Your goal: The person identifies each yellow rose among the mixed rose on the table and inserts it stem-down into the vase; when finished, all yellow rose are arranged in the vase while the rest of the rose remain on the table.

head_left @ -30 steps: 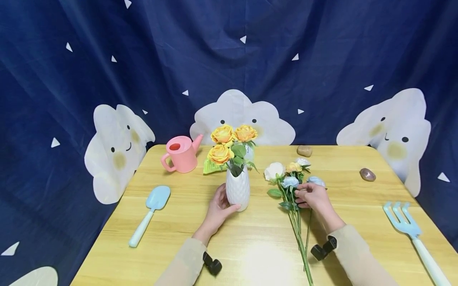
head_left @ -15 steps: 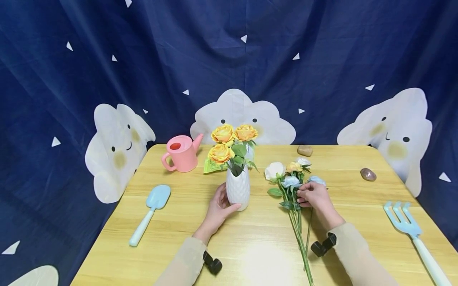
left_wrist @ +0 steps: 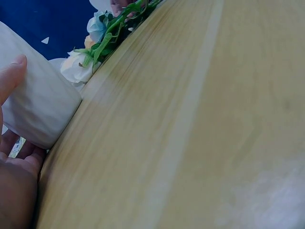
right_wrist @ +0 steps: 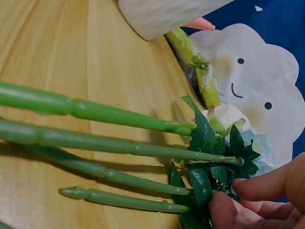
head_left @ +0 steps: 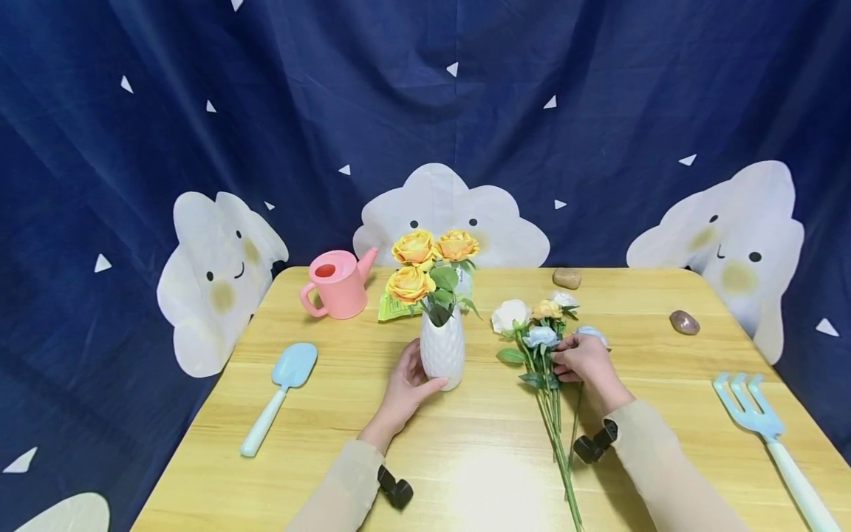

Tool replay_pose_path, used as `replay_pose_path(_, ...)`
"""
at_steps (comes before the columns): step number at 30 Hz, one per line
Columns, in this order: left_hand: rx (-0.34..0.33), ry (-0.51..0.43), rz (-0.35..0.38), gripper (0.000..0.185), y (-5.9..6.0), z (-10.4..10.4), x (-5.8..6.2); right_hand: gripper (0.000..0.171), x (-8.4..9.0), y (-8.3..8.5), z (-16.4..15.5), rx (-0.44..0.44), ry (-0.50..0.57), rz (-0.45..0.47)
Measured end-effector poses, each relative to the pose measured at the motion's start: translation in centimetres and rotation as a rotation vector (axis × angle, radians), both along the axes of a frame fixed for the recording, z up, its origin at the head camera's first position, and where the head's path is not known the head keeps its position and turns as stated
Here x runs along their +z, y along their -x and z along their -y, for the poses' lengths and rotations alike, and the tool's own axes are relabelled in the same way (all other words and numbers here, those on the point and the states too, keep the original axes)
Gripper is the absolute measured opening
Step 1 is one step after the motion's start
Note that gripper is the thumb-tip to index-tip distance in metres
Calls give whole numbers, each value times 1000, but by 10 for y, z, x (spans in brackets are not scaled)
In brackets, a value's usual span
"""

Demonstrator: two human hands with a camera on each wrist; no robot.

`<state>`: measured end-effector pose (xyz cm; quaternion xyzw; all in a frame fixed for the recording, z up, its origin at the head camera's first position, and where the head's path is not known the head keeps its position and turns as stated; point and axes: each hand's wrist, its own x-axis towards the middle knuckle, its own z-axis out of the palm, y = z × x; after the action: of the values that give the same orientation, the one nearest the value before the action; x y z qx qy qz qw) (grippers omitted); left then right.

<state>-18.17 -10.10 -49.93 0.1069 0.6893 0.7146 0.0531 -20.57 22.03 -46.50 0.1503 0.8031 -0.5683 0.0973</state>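
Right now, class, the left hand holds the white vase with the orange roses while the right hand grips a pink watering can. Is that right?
Not quite. The right hand pinches the bunch of pale flowers lying on the table, not the pink watering can, which stands untouched at the far left. The head view shows it. The left hand does hold the white vase.

Matt ribbed white vase [head_left: 442, 349], glossy plastic stems [right_wrist: 95, 143], smooth pale wood table [head_left: 479, 458], blue cloth backdrop [head_left: 399, 111].

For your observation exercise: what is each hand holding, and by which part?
The left hand grips the white vase around its lower body. The right hand pinches the loose flower bunch at its leafy upper stems.
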Motion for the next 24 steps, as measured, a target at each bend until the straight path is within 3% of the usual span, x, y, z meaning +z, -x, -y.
replay_pose_path(11,5,-34,-21,80,1,-1,-2,25,-1,5,7,2,-136,-1)
replay_pose_path(24,7,-27,-21,79,1,-1,-1,31,8,4,6,-49,-50,-16)
